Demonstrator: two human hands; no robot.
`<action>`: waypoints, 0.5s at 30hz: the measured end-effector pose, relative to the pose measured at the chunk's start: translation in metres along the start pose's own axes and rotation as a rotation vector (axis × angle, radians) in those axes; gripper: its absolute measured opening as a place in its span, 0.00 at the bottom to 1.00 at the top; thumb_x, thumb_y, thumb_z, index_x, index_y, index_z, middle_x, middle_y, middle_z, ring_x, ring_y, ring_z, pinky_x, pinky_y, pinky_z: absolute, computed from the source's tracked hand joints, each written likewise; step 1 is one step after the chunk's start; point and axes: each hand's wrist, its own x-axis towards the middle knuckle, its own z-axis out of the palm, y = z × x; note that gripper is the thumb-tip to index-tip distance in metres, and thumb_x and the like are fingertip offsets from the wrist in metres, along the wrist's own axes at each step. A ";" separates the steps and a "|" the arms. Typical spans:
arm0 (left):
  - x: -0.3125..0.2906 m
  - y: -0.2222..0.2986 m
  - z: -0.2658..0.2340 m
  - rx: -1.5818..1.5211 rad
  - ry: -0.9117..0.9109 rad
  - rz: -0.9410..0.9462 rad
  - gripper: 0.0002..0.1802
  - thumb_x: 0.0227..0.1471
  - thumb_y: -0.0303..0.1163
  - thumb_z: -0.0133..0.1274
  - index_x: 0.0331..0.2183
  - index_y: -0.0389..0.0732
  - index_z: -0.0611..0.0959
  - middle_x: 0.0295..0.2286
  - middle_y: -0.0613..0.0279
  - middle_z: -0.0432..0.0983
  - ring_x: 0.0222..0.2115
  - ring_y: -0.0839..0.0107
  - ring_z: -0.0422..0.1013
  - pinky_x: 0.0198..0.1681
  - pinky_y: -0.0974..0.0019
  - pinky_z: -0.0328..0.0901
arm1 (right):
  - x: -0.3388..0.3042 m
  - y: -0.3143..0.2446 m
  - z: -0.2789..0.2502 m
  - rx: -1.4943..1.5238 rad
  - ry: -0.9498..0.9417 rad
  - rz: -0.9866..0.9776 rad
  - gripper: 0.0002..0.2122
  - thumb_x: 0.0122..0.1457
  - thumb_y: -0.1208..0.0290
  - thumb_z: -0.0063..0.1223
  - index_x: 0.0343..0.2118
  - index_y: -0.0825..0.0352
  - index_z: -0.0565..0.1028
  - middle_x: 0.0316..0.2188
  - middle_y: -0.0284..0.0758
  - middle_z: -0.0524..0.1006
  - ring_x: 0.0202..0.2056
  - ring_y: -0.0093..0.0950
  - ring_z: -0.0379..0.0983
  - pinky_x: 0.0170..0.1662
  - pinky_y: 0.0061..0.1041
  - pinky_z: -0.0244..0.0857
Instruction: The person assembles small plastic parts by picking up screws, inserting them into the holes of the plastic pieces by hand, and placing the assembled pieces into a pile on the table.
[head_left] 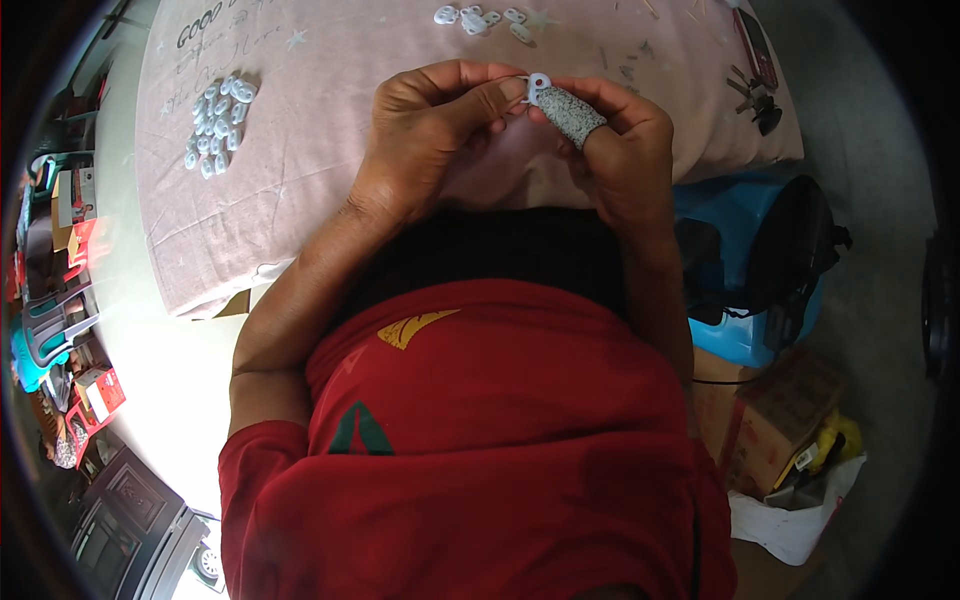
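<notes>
Mostly, the pink cloth filled the top of the view, its left edge bending down from 11 to 9 o'clock and its right corner poking out near 2 o'clock. A wide stretch of cloth lay between the left hand and a heap of little white bits at 10 o'clock. A smaller bunch lay just past the hands, at 12 o'clock. Keys and a dark red phone sat close to the right edge, between 1 and 2 o'clock. Off the edge, at 3 o'clock, was a big blue thing. Both hands were close together over the near edge, at 12 o'clock, fingers curled in. The right hand pinched a white bit with holes; a speckled gray cover seemed to sit on its thumb. The left thumb and finger were pressed together right beside that bit, but what they pinched was too small to tell.
</notes>
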 end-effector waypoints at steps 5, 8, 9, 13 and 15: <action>0.000 0.000 0.000 0.024 -0.002 0.005 0.06 0.51 0.26 0.59 0.34 0.36 0.84 0.25 0.67 0.79 0.23 0.86 0.69 0.26 0.81 0.63 | 0.001 0.000 -0.001 -0.020 -0.026 0.006 0.09 0.56 0.80 0.51 0.40 0.71 0.78 0.26 0.32 0.79 0.21 0.12 0.68 0.21 0.10 0.57; 0.000 -0.001 -0.001 0.050 -0.003 0.008 0.06 0.51 0.26 0.59 0.33 0.37 0.85 0.24 0.68 0.79 0.22 0.86 0.69 0.26 0.81 0.63 | 0.001 -0.001 -0.001 -0.077 -0.040 -0.025 0.09 0.56 0.80 0.52 0.40 0.71 0.78 0.26 0.31 0.79 0.21 0.13 0.68 0.21 0.10 0.57; 0.000 -0.002 -0.001 0.076 0.004 0.018 0.06 0.51 0.26 0.59 0.33 0.37 0.85 0.24 0.67 0.79 0.23 0.86 0.69 0.26 0.81 0.64 | 0.000 -0.002 -0.001 -0.077 -0.039 -0.025 0.09 0.56 0.80 0.52 0.40 0.71 0.78 0.26 0.31 0.79 0.21 0.13 0.68 0.21 0.10 0.57; -0.001 0.001 -0.002 0.150 0.003 0.045 0.06 0.51 0.26 0.59 0.34 0.36 0.85 0.25 0.66 0.79 0.23 0.85 0.70 0.25 0.81 0.64 | -0.001 -0.009 0.001 -0.166 -0.042 -0.048 0.10 0.55 0.79 0.52 0.40 0.71 0.78 0.26 0.32 0.79 0.22 0.13 0.69 0.22 0.10 0.59; 0.002 0.002 -0.003 0.090 -0.032 0.015 0.07 0.51 0.26 0.58 0.35 0.35 0.84 0.26 0.65 0.80 0.24 0.85 0.70 0.25 0.81 0.65 | 0.000 -0.009 0.000 -0.194 -0.048 -0.036 0.10 0.54 0.79 0.52 0.40 0.71 0.78 0.26 0.32 0.79 0.22 0.13 0.69 0.22 0.11 0.59</action>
